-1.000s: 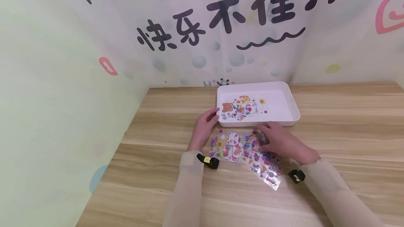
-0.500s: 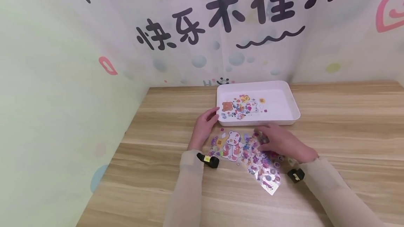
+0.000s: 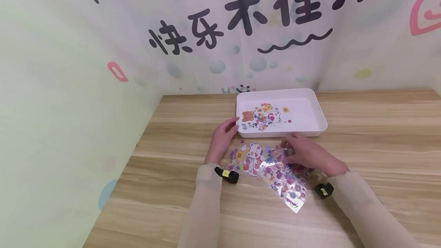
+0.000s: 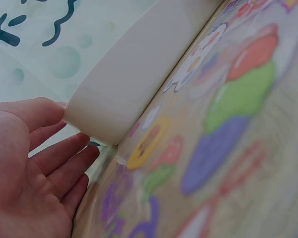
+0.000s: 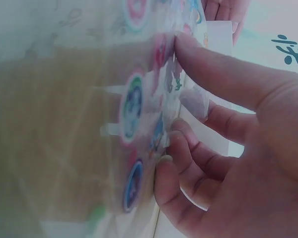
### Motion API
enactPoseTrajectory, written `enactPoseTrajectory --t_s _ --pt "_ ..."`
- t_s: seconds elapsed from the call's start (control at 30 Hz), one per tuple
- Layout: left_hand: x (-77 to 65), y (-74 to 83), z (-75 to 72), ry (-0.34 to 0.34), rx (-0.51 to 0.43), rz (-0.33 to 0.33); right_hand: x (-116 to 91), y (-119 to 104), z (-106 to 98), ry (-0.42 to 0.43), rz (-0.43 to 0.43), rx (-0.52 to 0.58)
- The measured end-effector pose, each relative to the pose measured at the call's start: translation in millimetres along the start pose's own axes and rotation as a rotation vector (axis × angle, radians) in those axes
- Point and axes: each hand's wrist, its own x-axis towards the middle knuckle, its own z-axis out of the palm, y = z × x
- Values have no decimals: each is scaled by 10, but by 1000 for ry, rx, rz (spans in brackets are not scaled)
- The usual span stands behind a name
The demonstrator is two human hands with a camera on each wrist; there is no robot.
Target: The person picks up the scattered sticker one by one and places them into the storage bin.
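Observation:
My left hand (image 3: pixel 222 141) is at the left front corner of a white tray (image 3: pixel 316 134), fingertips touching the rim. In the left wrist view its lower fingers lie fairly straight below the tray corner (image 4: pixel 94 121). My right hand (image 3: pixel 310 154) pinches the upper edge of a shiny clear sticker sheet (image 3: pixel 287 185) printed with small purple and pink stickers. The right wrist view shows the thumb on the sheet's near face and a fingertip behind the clear film. This sheet partly overlaps a bear sticker sheet (image 3: pixel 253 162) on the table in front of the tray.
Inside the tray, at its left, are bear and small colourful stickers (image 3: pixel 274 117). The tray stands near the back of the wooden table (image 3: pixel 165 186), close to a printed curtain (image 3: pixel 206 64). Each wrist wears a black camera.
The purple sheet has swung slightly, its lower corner moving toward me and left. My right hand has shifted a little right, and the sheet's upper edge looks different. The left hand stays put.

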Motion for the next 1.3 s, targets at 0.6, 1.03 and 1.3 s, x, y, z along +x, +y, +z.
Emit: enactPoseTrajectory --t_s 0.6,1.03,1.3 --pt "-3 -2 6 8 0 -6 14 11 -1 -29 -7 116" --pt "-10 2 -14 22 10 7 35 35 -10 38 -65 41" --pt "-29 -6 -1 15 -3 -1 -8 59 -35 -28 -27 91"
